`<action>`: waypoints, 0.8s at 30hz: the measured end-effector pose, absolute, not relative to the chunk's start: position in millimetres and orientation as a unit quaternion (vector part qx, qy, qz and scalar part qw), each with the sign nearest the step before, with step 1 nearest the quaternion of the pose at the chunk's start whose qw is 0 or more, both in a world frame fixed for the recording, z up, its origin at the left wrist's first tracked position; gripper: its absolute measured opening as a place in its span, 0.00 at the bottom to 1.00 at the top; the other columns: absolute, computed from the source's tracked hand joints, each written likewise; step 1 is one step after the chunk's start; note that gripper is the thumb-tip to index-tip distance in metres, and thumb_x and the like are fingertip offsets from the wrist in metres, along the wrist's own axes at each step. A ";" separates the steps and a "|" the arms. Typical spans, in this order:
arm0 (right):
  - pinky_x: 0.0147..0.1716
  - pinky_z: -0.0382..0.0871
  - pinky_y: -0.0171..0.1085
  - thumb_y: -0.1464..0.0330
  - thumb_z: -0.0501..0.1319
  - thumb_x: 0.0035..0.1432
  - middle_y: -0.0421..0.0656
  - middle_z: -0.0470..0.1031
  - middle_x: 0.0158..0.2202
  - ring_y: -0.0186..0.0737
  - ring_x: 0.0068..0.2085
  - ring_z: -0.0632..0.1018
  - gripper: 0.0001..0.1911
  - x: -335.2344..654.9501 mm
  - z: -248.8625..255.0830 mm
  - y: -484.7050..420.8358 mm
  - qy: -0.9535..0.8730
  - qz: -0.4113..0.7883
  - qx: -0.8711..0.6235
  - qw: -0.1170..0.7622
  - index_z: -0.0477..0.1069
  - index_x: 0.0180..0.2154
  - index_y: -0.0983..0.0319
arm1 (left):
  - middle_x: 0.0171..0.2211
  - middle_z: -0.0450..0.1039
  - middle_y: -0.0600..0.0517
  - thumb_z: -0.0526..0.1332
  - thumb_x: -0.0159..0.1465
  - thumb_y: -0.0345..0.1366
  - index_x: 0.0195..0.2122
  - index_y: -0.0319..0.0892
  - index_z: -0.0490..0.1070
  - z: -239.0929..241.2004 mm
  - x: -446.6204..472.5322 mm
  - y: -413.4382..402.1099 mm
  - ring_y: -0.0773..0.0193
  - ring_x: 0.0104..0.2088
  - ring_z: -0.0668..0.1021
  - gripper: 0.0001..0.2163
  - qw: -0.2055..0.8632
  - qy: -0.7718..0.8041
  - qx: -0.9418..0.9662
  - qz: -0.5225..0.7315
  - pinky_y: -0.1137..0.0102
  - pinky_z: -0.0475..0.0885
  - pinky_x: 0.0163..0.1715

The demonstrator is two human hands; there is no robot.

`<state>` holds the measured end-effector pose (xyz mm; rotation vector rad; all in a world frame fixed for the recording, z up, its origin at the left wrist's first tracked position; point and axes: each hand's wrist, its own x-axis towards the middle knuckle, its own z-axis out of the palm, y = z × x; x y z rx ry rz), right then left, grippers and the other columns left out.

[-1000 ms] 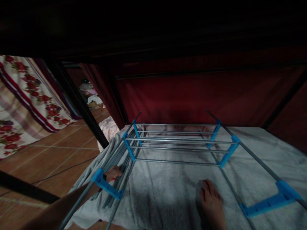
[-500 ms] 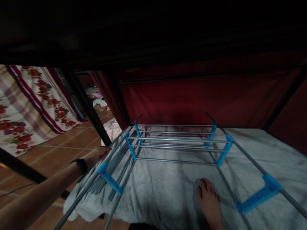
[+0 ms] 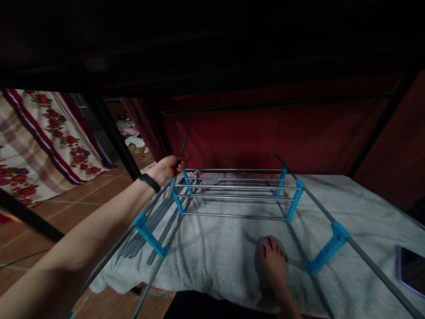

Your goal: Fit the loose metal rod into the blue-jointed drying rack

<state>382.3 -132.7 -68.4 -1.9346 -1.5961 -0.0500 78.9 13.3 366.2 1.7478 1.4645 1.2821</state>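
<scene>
Blue plastic brackets (image 3: 295, 203) and slim grey rails (image 3: 317, 203) form the long, ladder-like metal rack (image 3: 236, 187) standing before us on a rumpled pale grey blanket (image 3: 215, 261). Silvery cross rods (image 3: 232, 215) span its far half from left to right, while the rails run from there toward us on both sides.

Our bare left hand (image 3: 171, 167), with a black band (image 3: 150, 181) at the wrist, reaches to the far left corner of the rack. Its grip is closed around a thin, straight grey metal tube (image 3: 186, 137), whose free end slants up and far, before the dark red cloth wall (image 3: 245, 137). We cannot tell whether the tube's lower end touches the bracket just beside it.

Our bare right hand (image 3: 274, 257) rests palm down on the blanket, between the two sides of the rack; its grip is relaxed, the fingers loosely bent over the cloth. A bundle of loose grey tubes (image 3: 157, 217) lies on the left side of the blanket.

At the near right lies a dark, flat phone (image 3: 413, 270) with a purplish edge. To the far left, beyond a black post (image 3: 114, 137), a floral cloth (image 3: 49, 133) hangs above brown floor tiles (image 3: 83, 199).
</scene>
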 end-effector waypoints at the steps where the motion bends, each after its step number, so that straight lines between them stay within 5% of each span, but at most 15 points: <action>1: 0.60 0.68 0.53 0.67 0.47 0.71 0.58 0.76 0.61 0.56 0.61 0.78 0.23 382.3 -67.7 -133.0 -0.606 -0.023 -0.734 0.308 0.75 0.57 0.62 | 0.38 0.76 0.49 0.63 0.73 0.40 0.47 0.37 0.75 362.9 84.8 20.2 0.66 0.32 0.78 0.10 0.304 0.553 0.620 0.467 0.69 0.77 0.30; 4: 0.60 0.69 0.52 0.68 0.47 0.71 0.57 0.77 0.61 0.56 0.61 0.78 0.23 382.9 -67.9 -133.0 -0.607 -0.036 -0.734 0.301 0.75 0.57 0.62 | 0.20 0.59 0.58 0.62 0.71 0.33 0.28 0.42 0.65 343.8 115.7 28.0 0.73 0.17 0.59 0.13 0.426 0.552 0.554 0.456 0.78 0.56 0.14; 10: 0.59 0.69 0.54 0.67 0.47 0.71 0.58 0.76 0.62 0.59 0.59 0.78 0.23 385.9 -74.2 -131.5 -0.613 -0.032 -0.729 0.303 0.75 0.57 0.62 | 0.19 0.59 0.60 0.72 0.61 0.42 0.27 0.44 0.63 256.4 163.3 -21.3 0.74 0.16 0.58 0.17 0.553 0.436 0.513 0.490 0.77 0.51 0.15; 13: 0.59 0.69 0.55 0.66 0.48 0.71 0.57 0.75 0.62 0.59 0.60 0.78 0.23 389.0 -77.6 -131.5 -0.611 -0.017 -0.726 0.315 0.75 0.58 0.62 | 0.19 0.57 0.61 0.69 0.61 0.50 0.29 0.45 0.67 196.0 154.0 -49.0 0.70 0.18 0.60 0.16 0.464 0.456 0.567 0.506 0.74 0.56 0.18; 18: 0.61 0.68 0.53 0.61 0.46 0.73 0.55 0.75 0.63 0.55 0.60 0.76 0.24 395.0 -81.7 -133.5 -0.615 0.001 -0.713 0.337 0.74 0.58 0.59 | 0.27 0.73 0.54 0.61 0.66 0.49 0.33 0.46 0.74 113.4 110.0 -81.5 0.60 0.30 0.75 0.13 0.263 0.550 0.649 0.455 0.67 0.70 0.33; 24: 0.59 0.70 0.58 0.56 0.49 0.72 0.59 0.76 0.60 0.58 0.59 0.77 0.24 399.7 -80.6 -131.7 -0.610 0.028 -0.689 0.391 0.75 0.55 0.61 | 0.32 0.81 0.50 0.55 0.70 0.44 0.38 0.47 0.76 65.9 74.4 -111.2 0.56 0.33 0.82 0.12 0.149 0.586 0.716 0.349 0.65 0.74 0.36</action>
